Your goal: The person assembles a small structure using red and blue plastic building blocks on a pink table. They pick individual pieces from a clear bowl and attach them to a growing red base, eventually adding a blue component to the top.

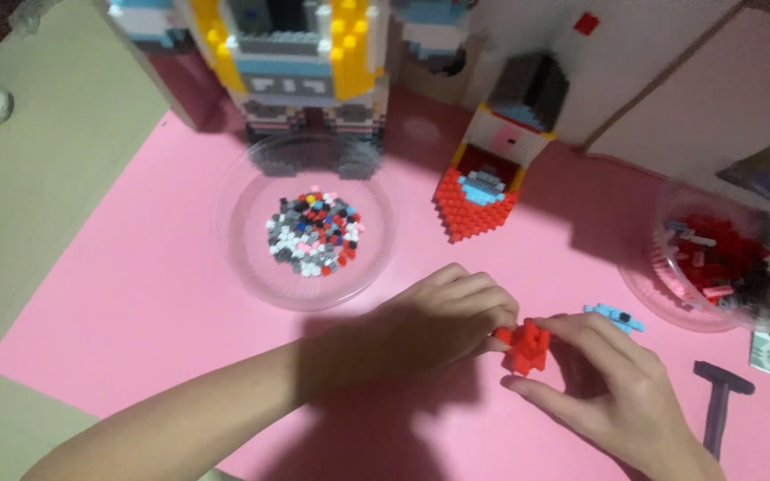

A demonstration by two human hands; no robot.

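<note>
both hands, left hand (443,321) and right hand (612,383), pinch a small red brick cluster (528,346), seemingly pressing it together, above the pink tabletop (135,303).

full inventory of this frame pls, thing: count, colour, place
red brick cluster: 1, red, held between both hands, front centre
clear bowl: 1, transparent, centre-left on mat, holds mixed grey, white, red, black small bricks
second clear bowl: 1, transparent, right edge, holds mostly red bricks
brick building: 1, yellow, blue, grey, top centre
small brick model: 1, red base, black top, right of the first bowl
blue brick piece: 1, light blue, by the right hand
dark tool: 1, dark purple, T-shaped, lower right
pink mat: 1, pink, under everything
left hand: 1, grip on cluster
right hand: 1, grip on cluster
</note>
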